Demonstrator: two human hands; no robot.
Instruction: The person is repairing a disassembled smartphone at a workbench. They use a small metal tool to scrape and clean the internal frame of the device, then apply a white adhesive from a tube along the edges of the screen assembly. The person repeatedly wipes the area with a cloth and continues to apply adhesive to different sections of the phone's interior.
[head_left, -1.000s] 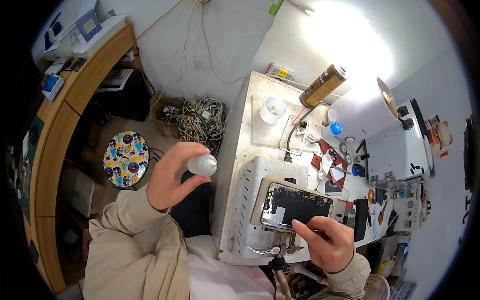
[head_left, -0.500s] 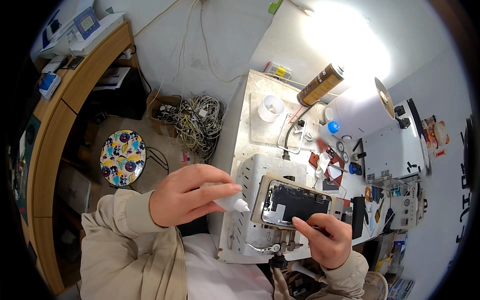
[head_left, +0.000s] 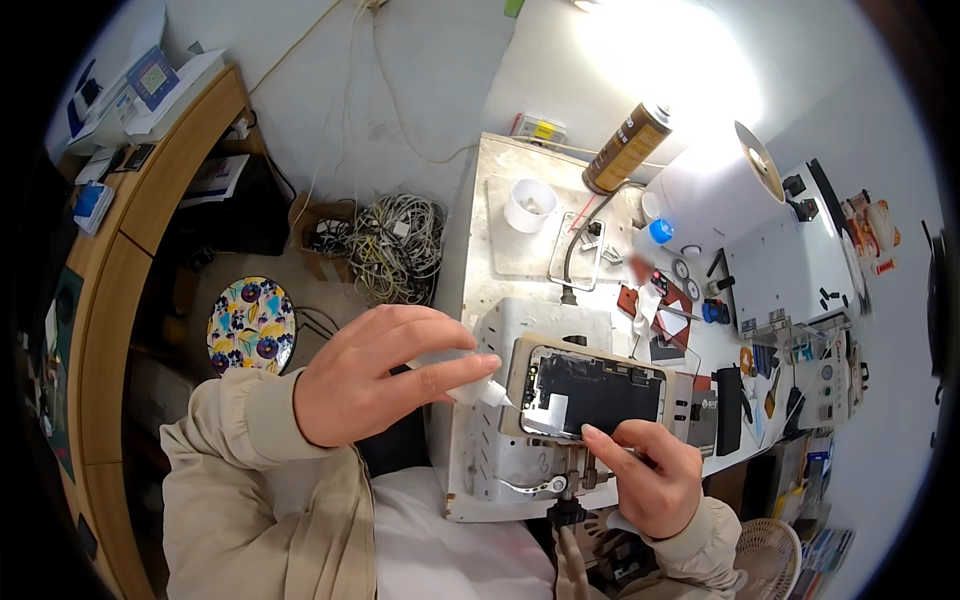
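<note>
Landmark: the smartphone assembly point(head_left: 615, 392), dark inner face up with bright silver patches toward its left end. It lies in a pale holder above the vented metal machine point(head_left: 490, 440), which sits on the white tabletop point(head_left: 478, 225).

Left hand point(head_left: 390, 378): we observe it grasping a translucent squeeze bottle point(head_left: 493, 393) between thumb and fingers, just left of the assembly. The bottle is tilted, its narrow nozzle directed at the assembly's left end; we cannot tell whether the tip makes contact.

Right hand point(head_left: 655, 478): at the near long edge of the assembly, a fingertip set against that edge and the other fingers curled. We cannot tell whether these grip anything.

Surroundings: we record a metal lever point(head_left: 535, 488) just on the near side of the assembly. Beyond it and to its left is a white tub point(head_left: 528, 205) with small contents; beyond it, a brown spray can point(head_left: 630, 150). Well left of it, we note a floral-patterned stool point(head_left: 250, 325) and a heap of tangled cables point(head_left: 400, 250) on the floor.
</note>
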